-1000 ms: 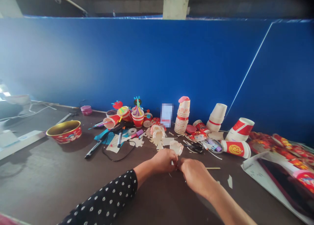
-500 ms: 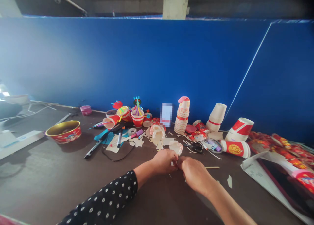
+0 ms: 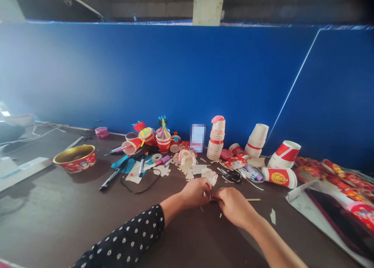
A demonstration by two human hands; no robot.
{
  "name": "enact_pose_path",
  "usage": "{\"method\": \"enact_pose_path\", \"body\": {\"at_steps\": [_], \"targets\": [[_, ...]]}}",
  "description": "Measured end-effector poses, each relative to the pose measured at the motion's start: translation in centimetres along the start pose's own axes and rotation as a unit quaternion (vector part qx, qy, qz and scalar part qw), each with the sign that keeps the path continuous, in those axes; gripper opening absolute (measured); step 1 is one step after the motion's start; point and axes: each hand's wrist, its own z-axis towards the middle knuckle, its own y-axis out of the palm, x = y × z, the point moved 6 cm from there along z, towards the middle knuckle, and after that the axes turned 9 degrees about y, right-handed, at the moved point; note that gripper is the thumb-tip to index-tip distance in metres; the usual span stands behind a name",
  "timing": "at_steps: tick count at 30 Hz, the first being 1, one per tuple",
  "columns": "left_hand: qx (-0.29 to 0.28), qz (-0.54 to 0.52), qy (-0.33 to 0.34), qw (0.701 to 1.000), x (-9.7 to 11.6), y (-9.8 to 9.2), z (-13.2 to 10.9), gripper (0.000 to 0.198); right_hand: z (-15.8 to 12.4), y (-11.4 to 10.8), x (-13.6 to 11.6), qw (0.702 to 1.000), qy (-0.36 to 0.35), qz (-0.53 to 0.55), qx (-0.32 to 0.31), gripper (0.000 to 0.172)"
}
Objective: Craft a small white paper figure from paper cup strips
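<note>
A: Head view only. What moved?

B: Just the hands, barely. The left hand (image 3: 194, 194), in a polka-dot sleeve (image 3: 125, 236), and the right hand (image 3: 233, 207) sit low centre. Earlier their fingertips met; now there's a narrow gap.

A: Fingers?

B: Left fingers (image 3: 207, 188) curled and pinched inward, right fingers (image 3: 221, 196) curled too, both nearly closed near something small and pale in the gap. Too small to say what's held, if anything.

A: And that stick?

B: A thin wooden stick (image 3: 253, 199) lies level, right of the gap. Earlier its visible end stopped short of the right hand; now it runs in under those fingers. Can't tell if it's gripped.

A: Where's the cut cup?

B: A fringed, cut paper cup (image 3: 209, 176) sits just above the hands on the dark tabletop (image 3: 58, 209), untouched. Another cut paper piece (image 3: 187, 160) is to its upper left, and black-handled scissors (image 3: 232, 177) are to its right.

A: Anything further out?

B: A stack of paper cups (image 3: 215, 143) at upper centre, a red-and-gold bowl (image 3: 75, 158) far left.
</note>
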Motion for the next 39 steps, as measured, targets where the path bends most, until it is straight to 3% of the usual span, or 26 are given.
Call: {"method": "enact_pose_path", "body": {"at_steps": [8,16,27,33,39], "targets": [[-0.001,0.014,-0.001,1.0,-0.4,0.5,0.2,0.007,-0.5,0.1,-0.7,0.996,0.012,-0.089,-0.023,0.029],[-0.014,0.041,0.019,0.999,-0.1,0.6,0.2,0.009,-1.2,-0.3,-2.3,0.985,0.015,-0.168,-0.03,0.036],[-0.014,0.046,-0.001,0.999,-0.1,0.6,0.3,0.011,-1.4,-0.3,-2.9,0.984,0.014,-0.176,-0.024,0.037],[-0.017,0.055,0.028,0.998,0.2,0.7,0.2,0.01,-1.2,-0.4,-2.9,0.986,0.018,-0.161,-0.034,0.039],[-0.015,0.031,0.058,0.998,0.5,0.1,0.1,0.01,-1.1,-0.2,-1.7,0.993,0.014,-0.111,-0.038,0.032]]}}
